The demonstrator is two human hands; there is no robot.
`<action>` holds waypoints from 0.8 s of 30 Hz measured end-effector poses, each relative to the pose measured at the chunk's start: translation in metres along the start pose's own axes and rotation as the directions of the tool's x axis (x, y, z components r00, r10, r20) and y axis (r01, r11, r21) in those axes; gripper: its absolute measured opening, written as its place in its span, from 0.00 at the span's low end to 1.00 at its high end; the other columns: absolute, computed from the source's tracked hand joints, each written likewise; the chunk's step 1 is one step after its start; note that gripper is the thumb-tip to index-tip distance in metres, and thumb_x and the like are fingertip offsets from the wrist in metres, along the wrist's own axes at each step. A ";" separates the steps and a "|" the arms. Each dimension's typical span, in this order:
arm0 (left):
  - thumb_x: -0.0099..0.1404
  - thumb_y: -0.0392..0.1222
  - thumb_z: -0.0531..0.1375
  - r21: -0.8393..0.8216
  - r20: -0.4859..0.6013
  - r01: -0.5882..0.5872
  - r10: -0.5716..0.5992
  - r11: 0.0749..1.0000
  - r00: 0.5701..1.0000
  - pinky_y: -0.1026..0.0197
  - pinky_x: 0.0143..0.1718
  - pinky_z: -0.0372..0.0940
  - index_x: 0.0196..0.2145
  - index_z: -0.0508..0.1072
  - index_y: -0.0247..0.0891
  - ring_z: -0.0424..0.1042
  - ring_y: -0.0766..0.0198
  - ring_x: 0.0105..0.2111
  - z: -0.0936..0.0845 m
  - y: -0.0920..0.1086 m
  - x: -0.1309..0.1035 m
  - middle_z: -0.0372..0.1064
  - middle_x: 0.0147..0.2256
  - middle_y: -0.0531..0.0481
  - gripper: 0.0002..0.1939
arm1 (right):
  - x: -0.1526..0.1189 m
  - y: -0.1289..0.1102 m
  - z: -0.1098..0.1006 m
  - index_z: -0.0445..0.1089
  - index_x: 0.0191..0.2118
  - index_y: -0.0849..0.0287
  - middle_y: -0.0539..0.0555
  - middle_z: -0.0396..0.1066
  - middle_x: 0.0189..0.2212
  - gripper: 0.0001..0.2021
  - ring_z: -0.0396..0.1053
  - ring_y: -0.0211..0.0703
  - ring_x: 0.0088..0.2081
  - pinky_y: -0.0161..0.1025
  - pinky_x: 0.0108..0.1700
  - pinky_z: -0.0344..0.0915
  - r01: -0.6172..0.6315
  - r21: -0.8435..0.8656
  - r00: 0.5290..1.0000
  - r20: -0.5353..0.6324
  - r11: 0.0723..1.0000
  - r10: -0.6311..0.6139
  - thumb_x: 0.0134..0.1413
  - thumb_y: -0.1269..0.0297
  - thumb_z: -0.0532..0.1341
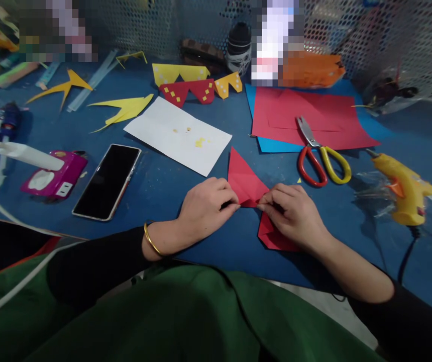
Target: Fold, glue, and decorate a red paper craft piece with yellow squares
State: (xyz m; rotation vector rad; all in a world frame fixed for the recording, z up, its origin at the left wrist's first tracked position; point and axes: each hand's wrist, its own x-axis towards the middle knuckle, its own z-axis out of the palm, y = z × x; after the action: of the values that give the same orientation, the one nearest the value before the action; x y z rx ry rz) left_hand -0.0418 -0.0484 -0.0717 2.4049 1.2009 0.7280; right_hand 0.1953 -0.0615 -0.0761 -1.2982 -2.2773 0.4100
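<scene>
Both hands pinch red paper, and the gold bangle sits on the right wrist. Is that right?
The wrist is wrong: the head view shows the gold bangle on the left wrist. The left hand and right hand do both pinch red paper.

The folded red paper (243, 177) looks matt and creased; the white sheet (171, 146) is smooth, matt paper. The scissors (314, 143) pair shiny metal blades with smooth plastic handles. The phone (107, 181) has a glossy black screen, the glue gun (404, 183) smooth yellow plastic, the bracelet (151, 239) polished gold-coloured metal. The table (159, 186) looks matt.
</scene>
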 end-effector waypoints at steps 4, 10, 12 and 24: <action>0.67 0.35 0.61 0.009 0.024 0.010 -0.010 1.000 1.000 0.57 0.36 0.63 0.31 0.76 0.38 0.70 0.60 0.37 -0.001 0.001 0.001 0.74 0.35 0.50 0.06 | -0.001 -0.002 0.001 0.71 0.33 0.55 0.50 0.73 0.30 0.07 0.71 0.41 0.32 0.42 0.39 0.59 -0.030 -0.011 1.000 0.004 0.999 0.030 0.64 0.65 0.59; 0.67 0.36 0.61 0.041 0.037 0.029 -0.031 0.999 0.999 0.57 0.36 0.62 0.30 0.75 0.37 0.69 0.60 0.36 0.000 0.003 0.003 0.72 0.34 0.49 0.06 | -0.001 -0.003 0.000 0.71 0.31 0.56 0.49 0.71 0.28 0.07 0.69 0.40 0.31 0.41 0.37 0.59 -0.079 0.050 0.997 -0.003 0.996 0.079 0.61 0.65 0.61; 0.67 0.37 0.61 0.059 0.031 0.025 -0.027 0.998 0.999 0.57 0.36 0.62 0.30 0.73 0.37 0.69 0.60 0.36 0.001 0.003 0.003 0.72 0.34 0.49 0.07 | 0.000 -0.003 -0.001 0.71 0.31 0.55 0.49 0.71 0.28 0.06 0.69 0.39 0.30 0.41 0.37 0.59 -0.090 0.069 0.996 -0.010 0.994 0.091 0.60 0.65 0.62; 0.67 0.33 0.59 0.138 -0.061 -0.037 0.046 0.990 0.997 0.58 0.36 0.64 0.41 0.72 0.37 0.70 0.60 0.36 -0.002 0.004 -0.002 0.73 0.37 0.48 0.04 | 0.001 -0.003 -0.001 0.73 0.38 0.55 0.49 0.70 0.30 0.02 0.69 0.40 0.32 0.40 0.37 0.61 -0.121 0.065 0.993 0.010 0.990 0.121 0.59 0.66 0.63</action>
State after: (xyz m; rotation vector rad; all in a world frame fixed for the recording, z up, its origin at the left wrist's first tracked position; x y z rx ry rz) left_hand -0.0411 -0.0525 -0.0686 2.5431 1.2674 0.7633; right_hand 0.1931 -0.0619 -0.0740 -1.4082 -2.1775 0.5262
